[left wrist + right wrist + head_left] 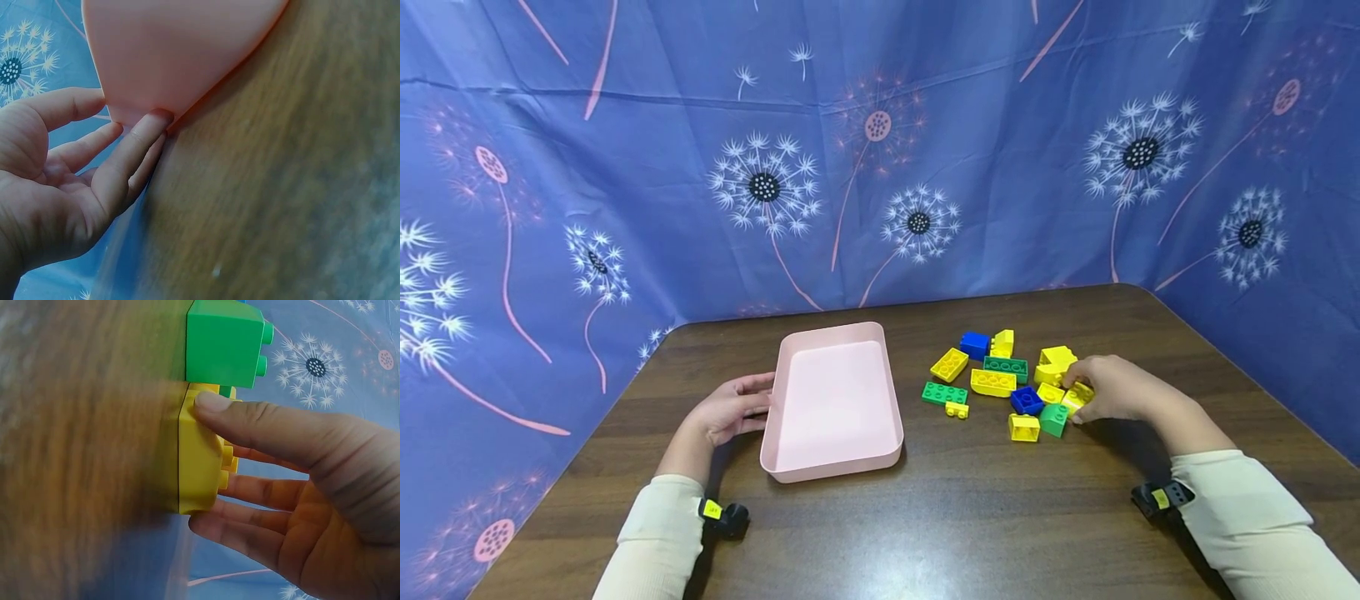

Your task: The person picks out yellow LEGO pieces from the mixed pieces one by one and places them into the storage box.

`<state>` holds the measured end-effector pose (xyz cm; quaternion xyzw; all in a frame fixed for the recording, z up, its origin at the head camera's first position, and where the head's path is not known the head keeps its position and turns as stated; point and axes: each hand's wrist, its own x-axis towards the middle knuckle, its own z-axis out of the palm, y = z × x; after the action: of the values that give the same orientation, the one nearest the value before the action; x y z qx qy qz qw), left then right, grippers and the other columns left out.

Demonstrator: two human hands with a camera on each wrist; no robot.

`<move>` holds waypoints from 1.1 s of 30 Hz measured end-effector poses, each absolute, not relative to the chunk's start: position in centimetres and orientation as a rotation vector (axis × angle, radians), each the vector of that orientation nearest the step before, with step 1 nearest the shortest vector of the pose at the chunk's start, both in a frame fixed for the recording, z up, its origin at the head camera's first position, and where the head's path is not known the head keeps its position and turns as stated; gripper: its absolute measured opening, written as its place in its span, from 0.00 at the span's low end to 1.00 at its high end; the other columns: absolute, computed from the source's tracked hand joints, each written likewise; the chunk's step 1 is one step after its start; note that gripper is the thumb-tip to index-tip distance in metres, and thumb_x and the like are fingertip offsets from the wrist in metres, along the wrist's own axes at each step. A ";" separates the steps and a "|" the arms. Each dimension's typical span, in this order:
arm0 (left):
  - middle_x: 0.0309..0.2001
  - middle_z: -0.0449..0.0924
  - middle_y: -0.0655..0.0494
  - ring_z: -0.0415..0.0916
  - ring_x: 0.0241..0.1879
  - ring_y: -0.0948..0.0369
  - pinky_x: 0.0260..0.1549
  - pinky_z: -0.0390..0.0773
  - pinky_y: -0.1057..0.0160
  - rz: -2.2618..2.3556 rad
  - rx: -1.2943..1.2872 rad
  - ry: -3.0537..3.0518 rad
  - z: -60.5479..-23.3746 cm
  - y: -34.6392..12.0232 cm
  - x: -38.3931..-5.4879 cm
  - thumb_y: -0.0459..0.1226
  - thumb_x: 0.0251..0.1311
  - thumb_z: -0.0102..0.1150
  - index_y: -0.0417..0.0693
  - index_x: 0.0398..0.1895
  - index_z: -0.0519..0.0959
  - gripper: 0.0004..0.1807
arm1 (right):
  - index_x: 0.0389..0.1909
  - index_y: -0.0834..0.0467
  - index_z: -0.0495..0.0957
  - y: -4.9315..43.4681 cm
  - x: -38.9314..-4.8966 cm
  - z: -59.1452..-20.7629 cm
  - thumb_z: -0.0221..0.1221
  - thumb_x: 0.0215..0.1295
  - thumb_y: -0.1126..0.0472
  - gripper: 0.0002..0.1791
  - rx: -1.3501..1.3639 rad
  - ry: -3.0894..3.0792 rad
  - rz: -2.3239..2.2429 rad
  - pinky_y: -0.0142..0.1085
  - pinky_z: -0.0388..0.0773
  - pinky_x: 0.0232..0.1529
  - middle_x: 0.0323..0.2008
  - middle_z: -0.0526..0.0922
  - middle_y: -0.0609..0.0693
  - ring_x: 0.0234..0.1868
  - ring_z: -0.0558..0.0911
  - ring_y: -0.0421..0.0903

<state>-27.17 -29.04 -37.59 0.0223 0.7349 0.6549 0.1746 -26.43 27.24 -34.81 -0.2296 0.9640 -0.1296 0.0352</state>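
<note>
A shallow pink tray [832,408] lies on the table, left of the middle. At its left wall is my left hand [728,411], fingertips touching the outside and fingers loosely extended, as the left wrist view also shows. My right hand [1122,388] pinches a yellow toy brick [199,465] at the right edge of the brick group. Its thumb presses the near face while the other fingers reach round the far side and end. A green brick [224,349] stands right beside that yellow one. The yellow brick sits at table level, studs towards my palm.
Several loose bricks spread to the left of my right hand, among them a blue brick [975,345], a dark green brick [1006,369], a flat green brick [945,393] and a small yellow brick [957,410]. A blue dandelion-print cloth [1000,167] hangs behind the wooden table [962,517].
</note>
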 end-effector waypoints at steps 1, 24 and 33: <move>0.70 0.56 0.32 0.75 0.55 0.58 0.49 0.78 0.56 1.854 0.063 2.083 -37.6 -29.0 -27.2 0.31 0.70 0.49 0.36 0.76 0.48 0.35 | 0.41 0.66 0.82 27.2 -26.4 -34.9 0.78 0.40 0.56 0.27 -0.704 2.966 -0.397 0.55 0.77 0.43 0.39 0.84 0.55 0.38 0.79 0.52; 0.61 0.72 0.38 0.77 0.53 0.56 0.49 0.79 0.54 1.858 0.038 2.117 -37.9 -29.1 -27.0 0.31 0.69 0.51 0.35 0.74 0.53 0.33 | 0.38 0.64 0.82 28.0 -26.1 -34.9 0.79 0.37 0.56 0.26 -0.670 2.962 -0.432 0.51 0.78 0.38 0.35 0.82 0.51 0.36 0.78 0.51; 0.59 0.74 0.39 0.77 0.51 0.59 0.48 0.79 0.54 1.872 0.058 2.098 -37.9 -29.1 -27.1 0.30 0.69 0.49 0.34 0.74 0.51 0.33 | 0.39 0.64 0.82 28.4 -25.8 -33.6 0.78 0.39 0.57 0.26 -0.663 2.977 -0.449 0.53 0.78 0.39 0.36 0.83 0.53 0.37 0.79 0.52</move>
<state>-27.12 -29.09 -37.93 0.0205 0.7360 0.6566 0.1636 -25.78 28.42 -33.59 -0.2149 0.9653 -0.1454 0.0293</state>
